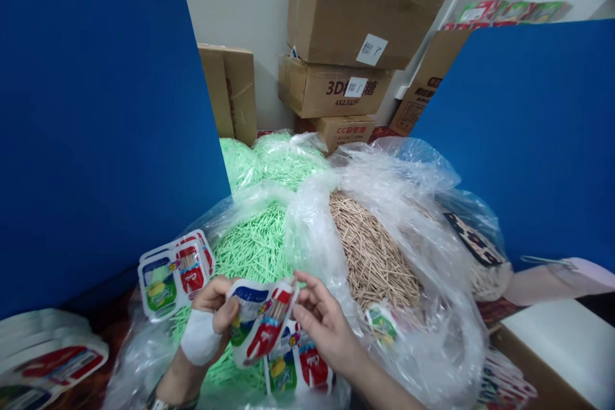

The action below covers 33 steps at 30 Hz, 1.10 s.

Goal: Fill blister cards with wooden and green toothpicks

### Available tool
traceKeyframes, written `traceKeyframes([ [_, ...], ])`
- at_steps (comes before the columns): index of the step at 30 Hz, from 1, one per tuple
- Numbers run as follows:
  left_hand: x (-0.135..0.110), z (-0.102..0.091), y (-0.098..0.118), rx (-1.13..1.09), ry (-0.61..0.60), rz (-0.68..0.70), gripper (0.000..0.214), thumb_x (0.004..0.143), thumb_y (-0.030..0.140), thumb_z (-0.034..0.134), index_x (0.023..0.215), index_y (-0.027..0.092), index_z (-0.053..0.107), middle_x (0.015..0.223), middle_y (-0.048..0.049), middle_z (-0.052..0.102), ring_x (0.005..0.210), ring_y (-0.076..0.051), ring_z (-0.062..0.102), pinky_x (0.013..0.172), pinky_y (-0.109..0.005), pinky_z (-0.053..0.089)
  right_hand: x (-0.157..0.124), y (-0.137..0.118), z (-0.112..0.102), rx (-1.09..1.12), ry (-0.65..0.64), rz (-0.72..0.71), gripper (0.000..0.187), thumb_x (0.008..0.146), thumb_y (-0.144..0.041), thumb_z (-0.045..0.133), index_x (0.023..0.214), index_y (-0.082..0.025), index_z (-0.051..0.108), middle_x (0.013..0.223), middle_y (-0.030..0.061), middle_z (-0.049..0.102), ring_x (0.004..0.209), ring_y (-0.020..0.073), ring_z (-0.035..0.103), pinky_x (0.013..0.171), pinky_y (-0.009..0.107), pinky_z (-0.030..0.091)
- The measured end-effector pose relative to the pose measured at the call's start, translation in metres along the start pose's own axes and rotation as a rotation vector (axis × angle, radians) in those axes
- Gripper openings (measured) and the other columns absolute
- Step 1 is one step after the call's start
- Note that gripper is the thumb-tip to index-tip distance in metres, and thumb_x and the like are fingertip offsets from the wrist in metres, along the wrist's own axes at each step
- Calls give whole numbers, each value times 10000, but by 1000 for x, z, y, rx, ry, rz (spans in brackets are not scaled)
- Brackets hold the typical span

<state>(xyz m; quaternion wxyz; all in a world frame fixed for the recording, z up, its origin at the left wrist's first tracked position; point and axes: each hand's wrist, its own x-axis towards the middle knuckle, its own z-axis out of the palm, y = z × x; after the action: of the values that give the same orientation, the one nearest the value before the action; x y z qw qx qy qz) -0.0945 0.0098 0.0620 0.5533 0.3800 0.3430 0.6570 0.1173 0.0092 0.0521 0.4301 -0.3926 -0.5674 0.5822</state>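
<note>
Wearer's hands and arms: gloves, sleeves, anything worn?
No gloves, no sleeves in view. The left hand has a white wrap around the thumb base and palm, and a silvery watch band at the wrist, cut by the frame edge. The right hand and forearm are bare.

Dark table (108, 327) under clear bag of green sticks (250, 243), bag of tan sticks (375, 256), packet stack (43, 352) at left.

Glossy printed plastic packet (262, 323) in my hands. Green sticks (250, 246) smooth plastic; tan sticks (369, 250) matt wood. Bags (413, 205) clear crinkled film. Cartons (355, 13) matt cardboard.
</note>
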Motion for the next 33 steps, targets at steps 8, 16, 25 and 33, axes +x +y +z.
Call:
traceKeyframes([
  [8,-7,-24,-20,214,199,-17,188,653,306,819,598,175,695,753,-29,724,698,-159,637,651,-235,510,9,-12,-17,-627,136,-542,439,905,-129,511,1311,-283,450,926,36,654,852,176,633,769,313,511],
  [16,-19,-18,-21,356,164,-11,135,744,275,729,664,177,683,706,-14,698,629,-140,608,586,-218,482,26,-17,-25,-493,-130,-304,398,928,-292,494,1319,-260,423,1051,60,596,941,177,611,808,312,515],
  [25,-16,-10,2,736,-63,-67,123,828,280,620,896,180,640,775,-8,645,688,-158,578,625,-245,447,74,-36,15,-889,-312,-699,464,942,-494,437,624,-177,555,570,-8,524,558,118,473,556,248,352],
  [33,-16,-23,8,930,42,-15,283,765,304,677,566,174,522,569,53,428,551,-117,398,525,-228,314,76,-54,33,-904,-328,-768,212,955,-298,434,1036,-199,603,881,54,650,872,191,582,789,333,443],
])
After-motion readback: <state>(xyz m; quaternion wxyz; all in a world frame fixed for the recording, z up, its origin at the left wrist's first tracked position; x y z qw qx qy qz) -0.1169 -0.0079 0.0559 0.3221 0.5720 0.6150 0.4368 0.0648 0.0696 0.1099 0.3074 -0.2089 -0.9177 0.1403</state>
